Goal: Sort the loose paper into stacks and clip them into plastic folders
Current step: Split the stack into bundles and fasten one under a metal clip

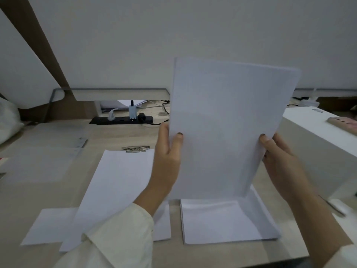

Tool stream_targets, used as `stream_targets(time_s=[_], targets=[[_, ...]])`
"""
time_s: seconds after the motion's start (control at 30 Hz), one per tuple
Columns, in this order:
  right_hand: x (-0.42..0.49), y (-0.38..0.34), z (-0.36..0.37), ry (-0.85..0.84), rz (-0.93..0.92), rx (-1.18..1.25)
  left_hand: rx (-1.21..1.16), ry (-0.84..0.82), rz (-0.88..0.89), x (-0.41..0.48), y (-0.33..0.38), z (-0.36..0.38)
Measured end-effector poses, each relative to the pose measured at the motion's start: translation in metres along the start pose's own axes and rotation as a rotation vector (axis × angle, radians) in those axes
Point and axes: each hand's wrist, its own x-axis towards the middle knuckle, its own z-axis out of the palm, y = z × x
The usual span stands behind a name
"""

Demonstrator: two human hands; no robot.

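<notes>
Through the head camera, the person's left hand (167, 151) and right hand (281, 158) each gripped a side edge of an upright sheaf of paper (228, 120), thumbs on its near face. A flat stack (222, 223) lay at the sheaf's six o'clock, and a clipped folder (116, 182) at its eight o'clock.

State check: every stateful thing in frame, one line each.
held stack: upright, both side edges held.
left hand: holds the stack's left edge.
right hand: holds its right edge.
flat stack: lying flat, unclipped.
clipped sheets: flat, top edge under metal clip.
power strip: plugs inserted.
</notes>
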Motion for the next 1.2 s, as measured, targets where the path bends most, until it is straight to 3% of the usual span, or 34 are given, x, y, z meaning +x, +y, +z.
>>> stream_targets(time_s=[0.23, 0.47, 0.6, 0.77, 1.03, 1.2], targets=[[-0.019, 0.019, 0.016, -0.008, 0.01, 0.003, 0.018, 0.087, -0.065, -0.02, -0.027, -0.015], [-0.014, 0.012, 0.03, 0.082, -0.05, -0.228, 0.055, 0.123, -0.118, -0.012, -0.023, -0.02], [-0.005, -0.005, 0.058, 0.001, -0.131, -0.342, 0.121, 0.184, -0.168, 0.009, -0.006, -0.049], [0.0, 0.0, 0.125, -0.22, -0.01, -0.24, 0.243, 0.252, -0.367, 0.026, 0.012, -0.127], [-0.008, 0.042, 0.25, -0.292, 0.253, -0.108, 0.424, 0.353, -0.572, 0.012, 0.018, -0.261], [-0.018, 0.075, 0.315, -0.397, 0.432, -0.055, 0.972, 0.46, -0.645, -0.02, 0.02, -0.385]])
